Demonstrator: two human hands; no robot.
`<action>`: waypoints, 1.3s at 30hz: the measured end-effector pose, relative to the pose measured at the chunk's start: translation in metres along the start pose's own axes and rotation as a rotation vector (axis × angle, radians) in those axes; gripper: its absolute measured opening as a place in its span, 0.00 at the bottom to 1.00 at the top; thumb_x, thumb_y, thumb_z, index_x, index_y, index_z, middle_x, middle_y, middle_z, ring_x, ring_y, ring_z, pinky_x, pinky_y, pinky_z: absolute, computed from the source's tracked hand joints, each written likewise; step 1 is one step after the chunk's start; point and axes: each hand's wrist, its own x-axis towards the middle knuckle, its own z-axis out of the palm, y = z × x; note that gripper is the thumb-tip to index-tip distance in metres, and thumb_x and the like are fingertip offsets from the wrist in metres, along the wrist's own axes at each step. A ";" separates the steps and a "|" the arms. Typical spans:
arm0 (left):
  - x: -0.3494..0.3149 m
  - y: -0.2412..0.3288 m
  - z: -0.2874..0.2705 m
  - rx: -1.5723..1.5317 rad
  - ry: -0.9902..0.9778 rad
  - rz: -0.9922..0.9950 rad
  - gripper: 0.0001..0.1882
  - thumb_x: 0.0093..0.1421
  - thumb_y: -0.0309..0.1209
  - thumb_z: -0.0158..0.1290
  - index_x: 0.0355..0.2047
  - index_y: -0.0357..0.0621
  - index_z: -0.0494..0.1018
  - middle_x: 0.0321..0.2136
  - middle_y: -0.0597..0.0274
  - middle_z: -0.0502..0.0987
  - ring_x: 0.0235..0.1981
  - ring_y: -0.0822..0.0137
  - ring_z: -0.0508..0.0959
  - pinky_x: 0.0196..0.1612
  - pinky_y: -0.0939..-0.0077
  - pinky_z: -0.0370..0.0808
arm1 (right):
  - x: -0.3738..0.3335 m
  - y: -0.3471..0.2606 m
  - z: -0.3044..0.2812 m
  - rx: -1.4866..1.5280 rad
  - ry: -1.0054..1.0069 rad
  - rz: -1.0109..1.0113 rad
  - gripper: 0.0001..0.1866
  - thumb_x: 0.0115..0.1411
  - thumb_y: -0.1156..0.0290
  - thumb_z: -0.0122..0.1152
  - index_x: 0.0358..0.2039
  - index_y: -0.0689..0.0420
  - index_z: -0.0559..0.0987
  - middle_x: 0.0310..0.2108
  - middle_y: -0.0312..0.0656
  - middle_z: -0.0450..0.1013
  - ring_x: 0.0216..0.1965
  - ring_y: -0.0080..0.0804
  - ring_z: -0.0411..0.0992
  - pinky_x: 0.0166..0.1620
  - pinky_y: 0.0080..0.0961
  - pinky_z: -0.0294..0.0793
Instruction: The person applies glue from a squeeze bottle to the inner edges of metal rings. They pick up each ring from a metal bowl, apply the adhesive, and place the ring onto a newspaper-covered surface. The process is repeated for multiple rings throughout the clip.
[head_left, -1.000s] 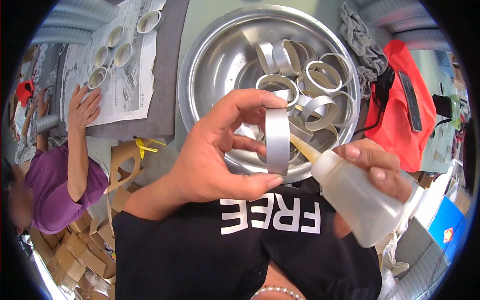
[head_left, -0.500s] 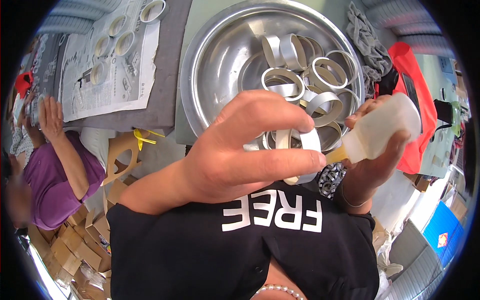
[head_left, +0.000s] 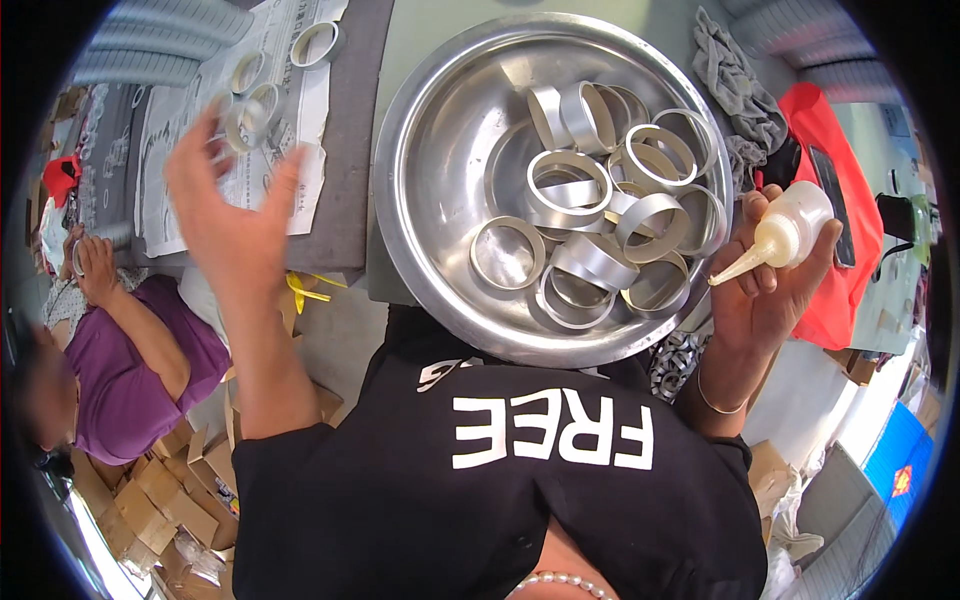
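Observation:
My left hand (head_left: 235,210) is raised over the newspaper (head_left: 312,150) at the left, fingers spread and slightly blurred. Just beyond its fingertips is a silvery ring (head_left: 240,128), and the hand does not appear closed on it. In my right hand (head_left: 760,290) is a translucent squeeze bottle (head_left: 800,222) with a tapered yellowish nozzle that points down and left. It is held at the right rim of a wide metal basin (head_left: 430,130). Several silvery metal rings (head_left: 595,262) lie heaped in the basin's right half.
More rings (head_left: 317,45) rest on the newspaper, which lies on a dark-covered table (head_left: 350,130). A grey cloth (head_left: 735,85) and a red bag (head_left: 825,300) with a phone (head_left: 832,205) are at the right. A co-worker in a purple top (head_left: 140,365) sits at the left, near cardboard boxes (head_left: 150,510).
My left hand has moved from above the basin's near edge to the newspaper, and the ring it held seems let go there. The bottle has swung right, away from the ring, nozzle turned lower.

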 end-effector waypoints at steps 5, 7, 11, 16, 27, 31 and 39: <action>-0.031 0.079 0.028 -0.248 -0.768 0.373 0.31 0.44 0.34 0.66 0.47 0.36 0.70 0.44 0.50 0.72 0.48 0.52 0.72 0.53 0.62 0.70 | -0.001 0.003 0.009 -0.047 -0.046 -0.021 0.37 0.65 0.39 0.47 0.50 0.68 0.69 0.40 0.53 0.74 0.13 0.16 0.63 0.15 0.11 0.62; -0.035 0.093 0.044 -0.179 -0.917 0.356 0.30 0.44 0.35 0.66 0.47 0.37 0.71 0.43 0.50 0.71 0.48 0.52 0.72 0.53 0.61 0.70 | -0.001 0.003 0.010 -0.046 -0.078 -0.029 0.38 0.65 0.39 0.46 0.51 0.68 0.68 0.40 0.53 0.74 0.13 0.16 0.63 0.15 0.11 0.63; -0.028 0.094 0.049 -0.204 -1.022 0.313 0.30 0.44 0.35 0.65 0.47 0.37 0.71 0.40 0.50 0.70 0.45 0.51 0.72 0.51 0.60 0.70 | -0.003 -0.002 0.006 -0.043 -0.197 -0.036 0.39 0.65 0.39 0.46 0.54 0.68 0.65 0.40 0.54 0.73 0.18 0.20 0.68 0.19 0.12 0.68; -0.015 0.085 0.028 -0.986 -1.080 -0.244 0.31 0.49 0.36 0.64 0.52 0.38 0.69 0.47 0.53 0.72 0.48 0.62 0.74 0.49 0.69 0.75 | -0.018 0.005 0.003 -0.248 -0.331 -0.415 0.43 0.58 0.40 0.57 0.57 0.67 0.62 0.44 0.57 0.68 0.37 0.38 0.71 0.36 0.27 0.77; -0.061 0.094 0.031 -1.873 -1.239 -1.172 0.42 0.65 0.60 0.38 0.60 0.30 0.58 0.49 0.44 0.72 0.40 0.52 0.82 0.35 0.70 0.85 | -0.023 0.045 0.042 -0.961 -0.909 -1.022 0.39 0.50 0.53 0.73 0.51 0.63 0.63 0.42 0.62 0.71 0.22 0.38 0.75 0.20 0.26 0.76; -0.058 0.103 0.025 -1.777 -1.242 -1.082 0.39 0.65 0.58 0.42 0.60 0.34 0.58 0.49 0.45 0.73 0.41 0.54 0.81 0.35 0.71 0.84 | -0.025 0.047 0.046 -1.043 -0.856 -1.090 0.33 0.51 0.56 0.73 0.48 0.63 0.65 0.38 0.60 0.74 0.22 0.38 0.77 0.22 0.27 0.78; -0.056 0.105 0.026 -1.681 -0.969 -0.695 0.37 0.49 0.25 0.68 0.57 0.46 0.62 0.49 0.61 0.67 0.49 0.67 0.74 0.48 0.71 0.79 | -0.038 0.036 0.044 -1.096 -0.779 -0.926 0.37 0.47 0.57 0.76 0.49 0.62 0.65 0.40 0.64 0.74 0.26 0.39 0.77 0.26 0.28 0.79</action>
